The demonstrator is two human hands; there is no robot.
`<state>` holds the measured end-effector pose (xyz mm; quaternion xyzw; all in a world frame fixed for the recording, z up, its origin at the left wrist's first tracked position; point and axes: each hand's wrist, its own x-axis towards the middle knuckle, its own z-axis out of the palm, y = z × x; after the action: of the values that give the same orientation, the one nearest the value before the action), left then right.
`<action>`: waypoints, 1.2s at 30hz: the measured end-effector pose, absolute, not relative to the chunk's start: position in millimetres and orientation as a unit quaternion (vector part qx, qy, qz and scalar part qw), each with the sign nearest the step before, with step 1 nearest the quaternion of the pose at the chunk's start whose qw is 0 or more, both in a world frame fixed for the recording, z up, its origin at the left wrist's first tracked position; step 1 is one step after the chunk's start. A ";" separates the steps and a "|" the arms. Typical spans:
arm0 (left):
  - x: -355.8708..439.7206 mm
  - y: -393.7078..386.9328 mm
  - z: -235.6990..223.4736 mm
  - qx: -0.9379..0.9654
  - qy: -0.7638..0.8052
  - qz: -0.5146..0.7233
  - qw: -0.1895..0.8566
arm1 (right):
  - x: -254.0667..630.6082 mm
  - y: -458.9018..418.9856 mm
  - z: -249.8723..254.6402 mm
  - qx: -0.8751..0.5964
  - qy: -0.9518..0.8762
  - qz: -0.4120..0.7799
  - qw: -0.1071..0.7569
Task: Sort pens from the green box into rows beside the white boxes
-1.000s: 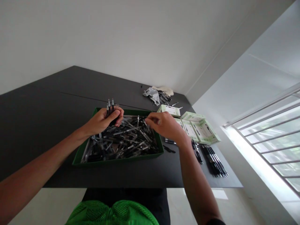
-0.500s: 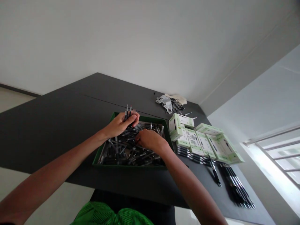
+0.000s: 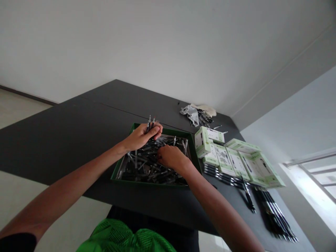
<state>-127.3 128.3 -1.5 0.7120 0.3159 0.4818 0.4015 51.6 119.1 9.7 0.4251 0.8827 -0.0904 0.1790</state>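
A green box [image 3: 158,184] filled with many loose black and clear pens [image 3: 147,168] sits on the dark table in front of me. Over its far left part, my left hand [image 3: 144,135] is closed around a few pens [image 3: 151,122], their tips pointing up. My right hand [image 3: 172,156] reaches down into the box among the pens, with its fingers bent together. Whatever those fingertips pinch is hidden by the hand and the surrounding pens.
Right of the box stand several pale green and white cartons [image 3: 223,159]. Rows of black pens [image 3: 277,215] lie in front of them, with one single pen [image 3: 248,196] apart. Toward the wall are gloves [image 3: 190,113] and more pens. The dark table [image 3: 86,129] extends left.
The whole view has shifted, so everything appears a little farther right. My left hand still holds its pens above the box, and my right hand stays down among the loose pens.
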 end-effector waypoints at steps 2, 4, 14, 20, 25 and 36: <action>-127.3 128.4 -2.1 0.711 0.312 0.482 0.405 | 51.9 118.3 10.3 0.425 0.884 -0.085 0.178; -127.3 128.6 -2.4 0.712 0.307 0.484 0.406 | 52.3 117.9 11.2 0.421 0.886 -0.082 0.178; -127.3 128.7 -1.4 0.719 0.303 0.478 0.404 | 54.2 120.9 8.3 0.382 0.904 -0.099 0.165; -126.2 128.2 -1.3 0.722 0.298 0.480 0.399 | 50.5 113.8 10.8 0.406 0.896 -0.056 0.171; -127.0 128.4 -2.8 0.724 0.300 0.479 0.395 | 54.9 116.0 14.2 0.421 0.889 -0.049 0.174; -127.5 128.5 -2.7 0.730 0.304 0.470 0.392 | 52.1 113.3 10.3 0.407 0.895 -0.061 0.169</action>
<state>-127.5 128.5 -2.7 0.7305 0.3036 0.4699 0.3917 52.1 113.3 10.3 0.4074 0.8954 -0.0610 0.1691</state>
